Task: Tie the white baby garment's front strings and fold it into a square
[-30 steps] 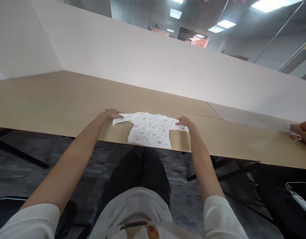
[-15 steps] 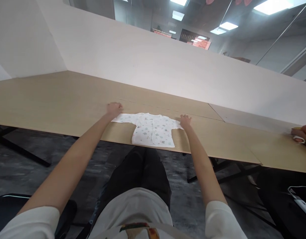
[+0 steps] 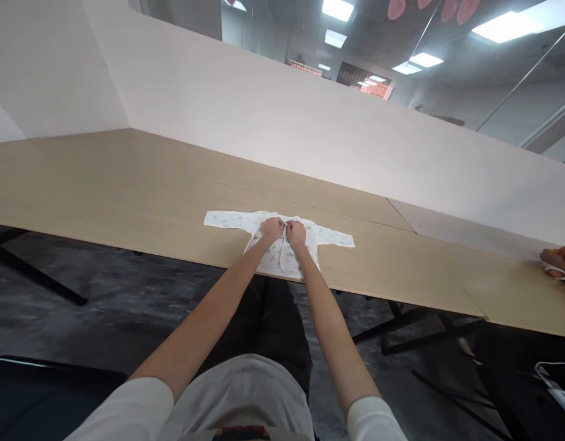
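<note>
A small white baby shirt [image 3: 333, 236] with a scattered print lies spread on the wooden table [image 3: 140, 196], both sleeves stretched out sideways. Its lower hem is near the table's front edge. Close to the neckline, my left hand [image 3: 272, 228] is closed in a pinch on the front of the shirt. Right beside it, my right hand [image 3: 296, 233] pinches the other side of the front opening. The front edge is lifted slightly below my fingers. My forearms cover part of the shirt's body.
A white wall [image 3: 255, 116] with glass above runs along the back of the table. At the far right, another person's hand [image 3: 556, 260] is at the table. A dark chair [image 3: 48, 398] stands at lower left, and a white device with a cable [image 3: 562, 401] sits at lower right.
Both hands have moved inward from the sleeve ends to the middle of the shirt's front, closing on the fabric near the neckline. The right sleeve now lies fully visible.
</note>
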Action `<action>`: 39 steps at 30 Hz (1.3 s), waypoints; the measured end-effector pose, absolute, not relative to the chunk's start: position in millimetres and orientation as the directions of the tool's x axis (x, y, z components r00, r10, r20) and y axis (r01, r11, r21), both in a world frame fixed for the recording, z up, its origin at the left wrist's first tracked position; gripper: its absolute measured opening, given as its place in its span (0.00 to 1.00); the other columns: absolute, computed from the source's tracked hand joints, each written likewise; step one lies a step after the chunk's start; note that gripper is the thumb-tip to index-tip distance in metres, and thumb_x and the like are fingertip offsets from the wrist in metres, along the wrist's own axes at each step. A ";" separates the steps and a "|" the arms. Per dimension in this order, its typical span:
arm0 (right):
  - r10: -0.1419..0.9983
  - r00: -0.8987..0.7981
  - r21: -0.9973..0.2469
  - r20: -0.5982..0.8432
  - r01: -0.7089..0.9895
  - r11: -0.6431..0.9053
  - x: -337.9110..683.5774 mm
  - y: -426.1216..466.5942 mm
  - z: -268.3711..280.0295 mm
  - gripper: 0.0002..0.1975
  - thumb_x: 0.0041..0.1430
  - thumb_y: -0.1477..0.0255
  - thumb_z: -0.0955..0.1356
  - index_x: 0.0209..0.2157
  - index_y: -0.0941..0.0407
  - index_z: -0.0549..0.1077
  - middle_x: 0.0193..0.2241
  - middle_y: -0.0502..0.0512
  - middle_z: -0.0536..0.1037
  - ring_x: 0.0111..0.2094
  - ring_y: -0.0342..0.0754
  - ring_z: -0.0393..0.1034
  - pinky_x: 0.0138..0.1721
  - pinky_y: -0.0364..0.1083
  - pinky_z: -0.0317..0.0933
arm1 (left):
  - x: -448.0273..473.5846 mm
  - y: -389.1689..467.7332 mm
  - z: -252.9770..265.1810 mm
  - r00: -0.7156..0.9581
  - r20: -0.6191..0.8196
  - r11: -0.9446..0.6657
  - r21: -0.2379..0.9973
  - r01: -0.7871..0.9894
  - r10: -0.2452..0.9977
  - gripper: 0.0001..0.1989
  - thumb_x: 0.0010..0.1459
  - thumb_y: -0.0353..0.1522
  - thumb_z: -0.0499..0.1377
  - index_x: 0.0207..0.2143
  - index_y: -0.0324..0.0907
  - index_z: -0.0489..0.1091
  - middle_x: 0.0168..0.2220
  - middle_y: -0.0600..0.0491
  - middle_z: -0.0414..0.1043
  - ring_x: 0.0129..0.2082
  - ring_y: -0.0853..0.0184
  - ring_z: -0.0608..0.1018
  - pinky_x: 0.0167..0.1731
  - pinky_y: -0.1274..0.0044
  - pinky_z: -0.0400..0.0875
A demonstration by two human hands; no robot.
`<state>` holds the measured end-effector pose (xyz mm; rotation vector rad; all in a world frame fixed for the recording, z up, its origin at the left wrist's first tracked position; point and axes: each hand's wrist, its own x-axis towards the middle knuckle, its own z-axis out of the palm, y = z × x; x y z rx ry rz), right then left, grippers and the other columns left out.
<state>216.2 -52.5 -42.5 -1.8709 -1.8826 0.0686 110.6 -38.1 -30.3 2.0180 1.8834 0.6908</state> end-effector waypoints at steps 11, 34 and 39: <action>0.922 0.077 -0.596 0.379 0.783 0.179 221.6 -45.4 -51.4 0.13 0.55 0.81 0.62 0.38 0.56 0.74 0.36 0.55 0.78 0.38 0.48 0.70 0.44 0.45 0.61 | 107.0 -37.0 -42.2 0.127 0.277 -0.257 0.508 0.822 0.952 0.14 0.63 0.33 0.51 0.41 0.43 0.76 0.43 0.47 0.78 0.44 0.59 0.77 0.45 0.70 0.67; 0.909 0.277 -0.852 0.310 0.505 0.137 228.1 -42.4 -55.2 0.12 0.52 0.72 0.61 0.38 0.55 0.69 0.24 0.48 0.75 0.30 0.47 0.69 0.40 0.45 0.62 | 104.6 -42.3 -41.3 0.204 0.329 -0.365 0.567 0.738 0.922 0.12 0.62 0.34 0.53 0.38 0.43 0.76 0.43 0.49 0.78 0.42 0.62 0.77 0.46 0.73 0.67; 0.913 0.302 -0.866 0.274 0.490 0.098 228.9 -43.8 -52.0 0.13 0.53 0.71 0.63 0.41 0.56 0.71 0.28 0.51 0.77 0.32 0.47 0.71 0.40 0.44 0.63 | 103.3 -42.2 -41.4 0.189 0.308 -0.352 0.660 0.664 0.933 0.13 0.61 0.37 0.54 0.39 0.43 0.77 0.42 0.50 0.79 0.42 0.62 0.77 0.45 0.74 0.68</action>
